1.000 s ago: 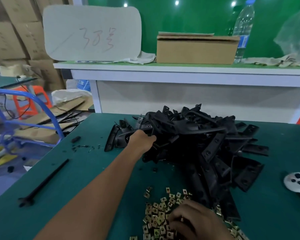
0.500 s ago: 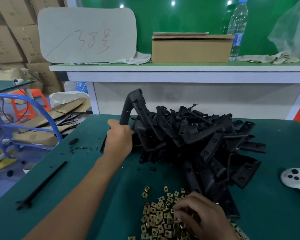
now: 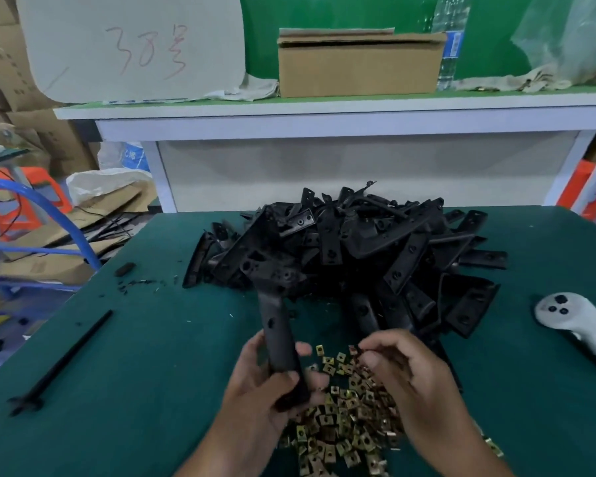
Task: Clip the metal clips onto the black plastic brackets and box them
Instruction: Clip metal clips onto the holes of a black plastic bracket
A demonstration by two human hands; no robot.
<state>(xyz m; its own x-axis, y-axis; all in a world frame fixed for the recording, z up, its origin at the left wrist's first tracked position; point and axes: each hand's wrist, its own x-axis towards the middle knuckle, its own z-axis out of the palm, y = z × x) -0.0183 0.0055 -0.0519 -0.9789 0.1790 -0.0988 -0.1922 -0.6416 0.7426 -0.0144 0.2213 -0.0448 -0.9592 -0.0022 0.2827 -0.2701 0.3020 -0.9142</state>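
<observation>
Your left hand point(image 3: 265, 383) grips the lower end of a long black plastic bracket point(image 3: 277, 335), fingers and thumb curled round it, so that it points up and away from you. Your right hand point(image 3: 406, 376) hangs just right of that bracket, knuckles up, fingers bent and fingertips point(image 3: 365, 346) drawn together; whether they pinch anything cannot be told. Both forearms reach forward from the near edge.

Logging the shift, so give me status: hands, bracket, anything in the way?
Left hand grips one bracket by its lower end. Right hand pinches at the clips; one in its grip, cannot tell. No clip on the bracket. Nothing between them.
</observation>
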